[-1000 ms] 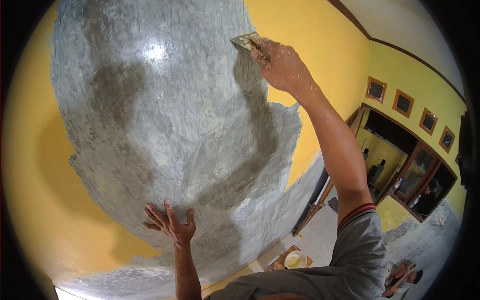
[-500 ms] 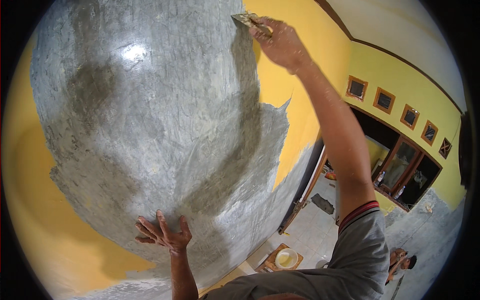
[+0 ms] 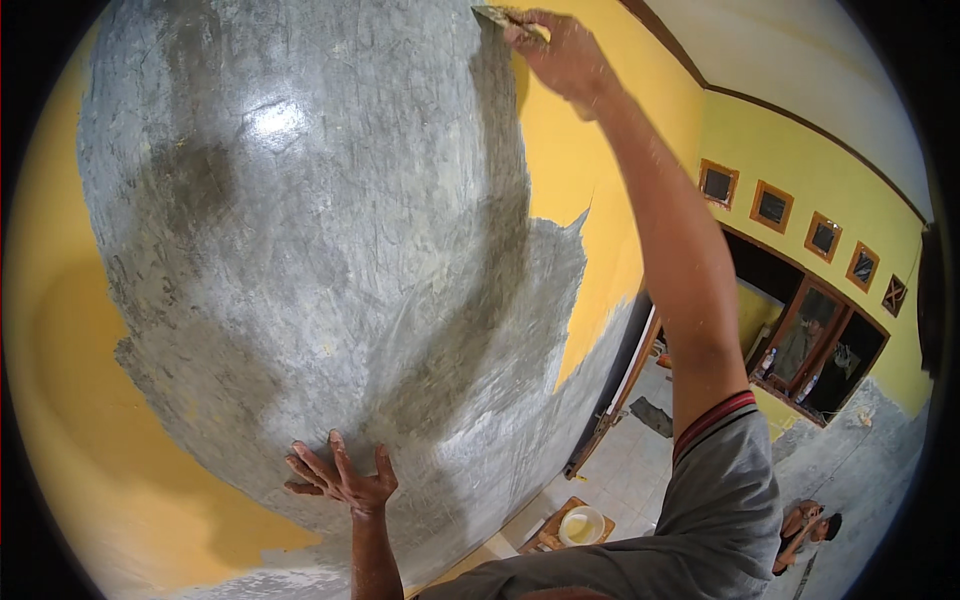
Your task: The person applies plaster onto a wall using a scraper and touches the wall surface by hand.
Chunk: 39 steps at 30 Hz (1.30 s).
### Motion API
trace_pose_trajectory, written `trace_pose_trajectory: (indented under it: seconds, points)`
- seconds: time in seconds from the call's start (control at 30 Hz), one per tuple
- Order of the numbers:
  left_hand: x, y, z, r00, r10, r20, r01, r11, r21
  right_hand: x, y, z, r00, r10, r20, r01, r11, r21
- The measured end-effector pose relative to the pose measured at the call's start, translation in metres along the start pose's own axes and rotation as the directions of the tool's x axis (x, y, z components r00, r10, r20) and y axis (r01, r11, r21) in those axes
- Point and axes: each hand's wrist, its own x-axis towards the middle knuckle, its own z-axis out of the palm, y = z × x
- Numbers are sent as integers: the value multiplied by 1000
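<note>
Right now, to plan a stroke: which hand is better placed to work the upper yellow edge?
Probably the right hand: it grips the flat-bladed tool up there; the left hand, lower, holds nothing.

One left hand (image 3: pixel 345 482) and one right hand (image 3: pixel 562 55) were in view, with one scraper (image 3: pixel 492 15), one bowl (image 3: pixel 582 527), one wooden stool (image 3: pixel 551 534), five framed vents (image 3: pixel 773 204), two bottles (image 3: pixel 767 362) and one other person (image 3: pixel 803 533).

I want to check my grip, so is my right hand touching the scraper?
Touching. The head view shows it: the right hand grips the scraper, with the blade jutting out leftward.
</note>
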Motion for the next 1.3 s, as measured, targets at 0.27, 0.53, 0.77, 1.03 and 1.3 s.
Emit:
trace_pose_trajectory:
  seconds: [0.27,0.53,0.77,1.03,1.3]
  points:
    - [-1,2,-2,1000,-7,5,7,1000,-8,15,9,17,952,-217,-217,204,976,-80]
    - [-1,2,-3,1000,-18,6,18,998,-53,26,27,12,942,-295,-157,281,954,-106]
    - [1,1,-5,998,-66,-15,66,997,-33,4,15,20,968,-237,-85,227,967,-118]
    - [-6,-5,-9,999,-50,14,51,999,-18,23,9,7,994,-105,-29,103,992,-78]
    - [-5,-4,-4,998,-46,-30,44,996,-71,43,8,-5,999,-15,-34,11,995,-102]
